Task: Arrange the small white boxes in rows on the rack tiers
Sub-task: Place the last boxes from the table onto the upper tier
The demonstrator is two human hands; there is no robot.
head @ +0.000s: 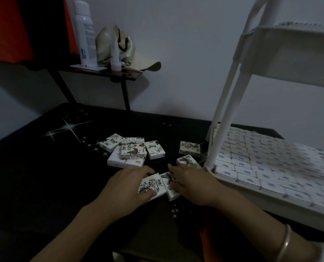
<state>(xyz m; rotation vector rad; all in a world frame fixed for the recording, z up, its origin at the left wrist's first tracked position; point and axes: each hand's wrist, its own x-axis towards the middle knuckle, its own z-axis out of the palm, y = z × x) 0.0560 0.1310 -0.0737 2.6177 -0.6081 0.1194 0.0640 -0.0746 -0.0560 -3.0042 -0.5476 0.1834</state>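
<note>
Several small white boxes with ink drawings lie loose on the dark table [43, 167]. My left hand [127, 184] grips one box [152, 186] between thumb and fingers. My right hand [191, 184] lies over a second box [169, 188] beside it, fingers curled on its top, and touches a third box [187, 161]. A pile of boxes [128, 151] lies farther back, and a single box [189, 147] sits near the rack leg. The white rack [231, 118] stands at right; its lower tier [270, 167] holds rows of boxes.
The rack's upper tier [293, 52] also carries boxes along its top. A small black shelf [104, 71] at the back holds a spray can [85, 33], a small tube, a pouch and a cap. The wall is close behind.
</note>
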